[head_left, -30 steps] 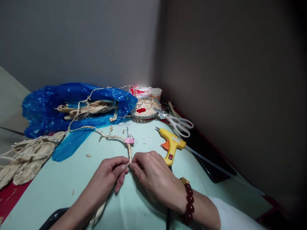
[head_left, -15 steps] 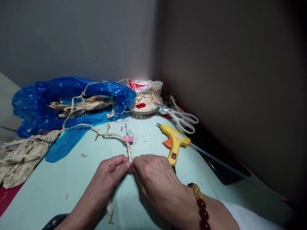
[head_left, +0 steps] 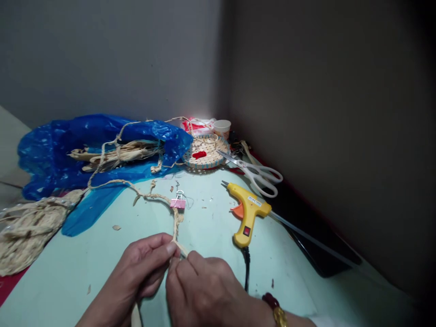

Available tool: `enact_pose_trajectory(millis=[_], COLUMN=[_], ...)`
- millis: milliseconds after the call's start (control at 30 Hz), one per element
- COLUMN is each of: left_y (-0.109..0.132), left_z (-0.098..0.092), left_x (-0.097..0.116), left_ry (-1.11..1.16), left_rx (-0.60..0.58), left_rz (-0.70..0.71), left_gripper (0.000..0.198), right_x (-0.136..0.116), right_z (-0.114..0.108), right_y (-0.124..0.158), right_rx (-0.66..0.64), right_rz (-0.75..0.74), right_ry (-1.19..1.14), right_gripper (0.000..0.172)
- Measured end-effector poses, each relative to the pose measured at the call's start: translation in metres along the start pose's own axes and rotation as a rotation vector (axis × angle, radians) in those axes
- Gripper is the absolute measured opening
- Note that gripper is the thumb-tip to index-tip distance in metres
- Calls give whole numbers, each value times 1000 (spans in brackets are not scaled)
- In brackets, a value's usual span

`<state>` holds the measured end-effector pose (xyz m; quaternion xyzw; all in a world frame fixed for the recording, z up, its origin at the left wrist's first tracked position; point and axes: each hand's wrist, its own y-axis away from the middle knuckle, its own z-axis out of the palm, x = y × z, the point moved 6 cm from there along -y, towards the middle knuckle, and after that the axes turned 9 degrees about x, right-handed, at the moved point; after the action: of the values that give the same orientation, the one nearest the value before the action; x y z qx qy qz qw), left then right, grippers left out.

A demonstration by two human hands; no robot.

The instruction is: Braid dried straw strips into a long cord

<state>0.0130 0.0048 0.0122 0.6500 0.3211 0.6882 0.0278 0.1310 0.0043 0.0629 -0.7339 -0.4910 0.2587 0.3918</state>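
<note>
A braided cord [head_left: 176,223] of pale dried plant fibre runs from the pink binder clip [head_left: 177,203] down to my hands. My left hand [head_left: 143,265] pinches the braid's lower end between thumb and index finger. Just to its right, my right hand [head_left: 204,286] is closed on a flat strand [head_left: 181,248] that leaves the braid at a slant. A loose strip [head_left: 136,315] hangs below my left hand. Beyond the clip the cord curves left toward a woven fibre piece [head_left: 37,227] with pearl-like beads.
A yellow glue gun [head_left: 250,206] with its black cable lies to the right, near white-handled scissors [head_left: 260,177]. Behind are a round woven basket [head_left: 207,159], a paper cup [head_left: 222,128] and a blue plastic bag [head_left: 68,136] around a fibre bundle [head_left: 126,153]. A black flat device [head_left: 316,250] lies far right.
Both hands have shifted down and slightly left, drawing a little apart. A strand now shows stretched between them. The clip and braid have swung slightly left.
</note>
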Motion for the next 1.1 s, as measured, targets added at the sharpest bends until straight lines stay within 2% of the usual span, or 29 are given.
enact_pose_trajectory(millis=[100,200,300,433,500,600,700,767,833,900,1033,1100], left_y=[0,-3,-5,-5,-4,-3,-4,-6,-6,-7,-8,-8], left_z=[-3,-9,-10,-9,-7,-3,-4,-5,-6,-7,-8,-8], left_x=[-3,-2,-1,0,1,1,-1,-3,-7,-10,-14,-14], left_ry=[101,240,332,379,383,344,261,200,138,60,-77,-108], left_rx=[-78,-126,-181,-163,-176,-228,-198,-153,-121,-89,-9,-1], left_rz=[-75,-112,-176,-215,-220,-232,-214,-193,-166,-130,-57,-46], left_gripper=[24,22,19,21,20,19,24,27,30,34,35,35], right_x=[3,25,60,89,90,77,62,57,53,53,64,65], right_z=[-1,-6,-4,10,26,52,67,72,75,75,68,65], right_y=[-1,-9,-12,-12,-7,2,4,4,5,7,3,3], right_rx=[19,-40,-230,-435,-529,-610,-509,-422,-404,-424,-390,-417], right_rz=[46,279,631,834,957,1232,1462,1569,1641,1652,1438,1351], right_ry=[-97,-267,-377,-506,-697,-1067,-1313,-1377,-1356,-1249,-899,-907], right_gripper=[16,24,19,22,22,26,21,15,12,13,12,10])
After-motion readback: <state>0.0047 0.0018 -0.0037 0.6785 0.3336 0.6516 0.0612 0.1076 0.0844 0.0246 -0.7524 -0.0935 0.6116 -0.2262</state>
